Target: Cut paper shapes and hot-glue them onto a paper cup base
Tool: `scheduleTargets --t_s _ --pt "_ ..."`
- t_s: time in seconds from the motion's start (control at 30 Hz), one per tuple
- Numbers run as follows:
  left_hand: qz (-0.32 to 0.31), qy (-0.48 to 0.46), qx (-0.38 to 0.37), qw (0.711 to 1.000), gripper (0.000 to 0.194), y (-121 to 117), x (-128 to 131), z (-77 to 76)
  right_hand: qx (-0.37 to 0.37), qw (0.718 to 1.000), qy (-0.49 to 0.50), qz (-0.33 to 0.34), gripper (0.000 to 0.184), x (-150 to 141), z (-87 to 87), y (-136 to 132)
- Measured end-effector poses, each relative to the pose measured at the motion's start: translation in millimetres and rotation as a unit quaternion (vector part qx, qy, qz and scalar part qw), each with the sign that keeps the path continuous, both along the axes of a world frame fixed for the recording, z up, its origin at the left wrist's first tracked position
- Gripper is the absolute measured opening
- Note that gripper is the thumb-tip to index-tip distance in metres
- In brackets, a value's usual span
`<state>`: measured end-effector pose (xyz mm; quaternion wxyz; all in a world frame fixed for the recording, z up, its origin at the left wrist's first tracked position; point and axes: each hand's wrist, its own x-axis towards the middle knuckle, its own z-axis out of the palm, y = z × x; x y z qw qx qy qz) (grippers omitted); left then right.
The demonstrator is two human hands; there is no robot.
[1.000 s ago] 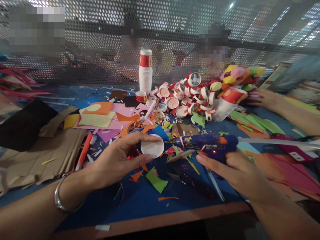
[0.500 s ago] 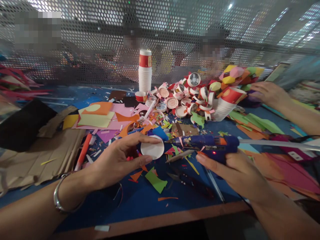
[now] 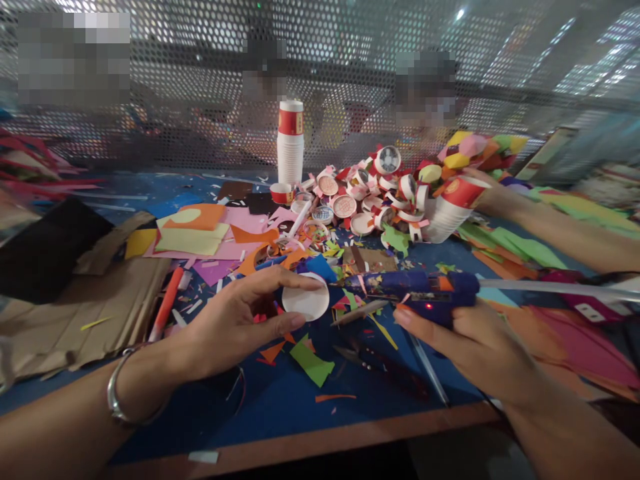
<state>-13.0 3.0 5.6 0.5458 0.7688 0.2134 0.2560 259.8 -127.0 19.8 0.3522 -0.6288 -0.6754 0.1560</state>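
Between the thumb and fingers of my left hand (image 3: pixel 235 320) is a round white paper disc (image 3: pixel 306 300), its flat face toward me; whether it is a cut cup bottom I cannot tell. My right hand (image 3: pixel 475 340) grips a blue glue gun (image 3: pixel 415 285) with its red light on and a long clear glue stick (image 3: pixel 545 289) out of its back. The gun's nozzle points left, at or very near the disc's right edge. Under the hands lie a green paper scrap (image 3: pixel 313 361), dark-handled snips (image 3: pixel 383 367) and another clear glue stick (image 3: pixel 430 370).
A tall stack of paper cups (image 3: pixel 291 150) stands at the back, beside a heap of cut cup bottoms (image 3: pixel 345 205). A tilted cup stack (image 3: pixel 457 207) leans at right. Another person's arm (image 3: pixel 545 217) reaches in behind it. Cardboard (image 3: pixel 95 313) and an orange marker (image 3: pixel 167 303) lie left.
My two hands, the disc and the glue gun stay almost still. The other person's hand at right has moved left, behind the tilted cup stack.
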Motion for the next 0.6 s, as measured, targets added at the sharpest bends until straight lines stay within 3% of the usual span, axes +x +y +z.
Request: scheduleTargets --t_s 0.6 --pt "-0.016 0.043 0.030 0.998 0.035 -2.3 -3.8 1.9 -0.014 1.000 -0.011 -0.006 0.048 2.8 1.3 -4.0"
